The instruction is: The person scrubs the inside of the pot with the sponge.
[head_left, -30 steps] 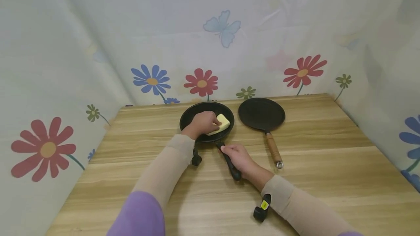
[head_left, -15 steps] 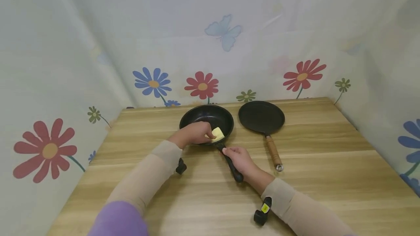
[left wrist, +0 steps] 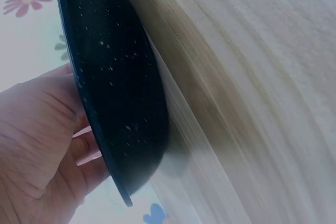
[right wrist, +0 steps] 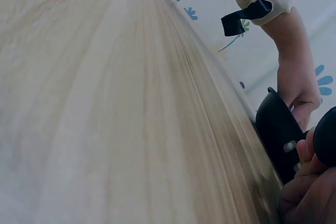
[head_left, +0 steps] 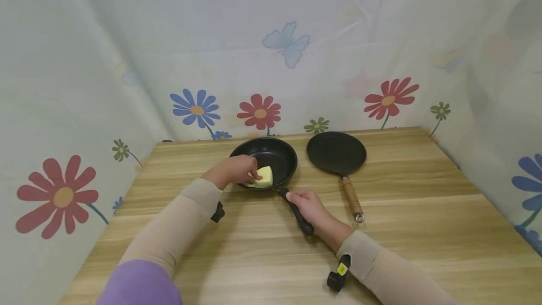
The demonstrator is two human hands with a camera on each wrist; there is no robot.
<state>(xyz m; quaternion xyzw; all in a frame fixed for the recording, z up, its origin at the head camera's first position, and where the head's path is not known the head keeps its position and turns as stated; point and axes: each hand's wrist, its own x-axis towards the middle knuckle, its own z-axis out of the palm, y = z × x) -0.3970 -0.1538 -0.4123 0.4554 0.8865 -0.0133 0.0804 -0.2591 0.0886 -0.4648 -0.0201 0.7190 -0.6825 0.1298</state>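
A black frying pan stands on the wooden table, its handle slanting toward the front right. My left hand reaches over the left rim and grips a pale yellow sponge against the inside of the pan. In the left wrist view the pan wall hides the fingertips and the sponge. My right hand is wrapped round the pan's black handle, close to where it joins the pan. The right wrist view shows that hand at the lower right edge, the handle's end before it.
A flat black pan with a wooden handle lies just right of the frying pan. The wooden table ends at the back against a flowered cloth. A black wrist camera hangs below the right cuff.
My left hand has drawn the sponge from the pan's right side to its front left, along the near inner edge. My right hand keeps its grip on the handle.
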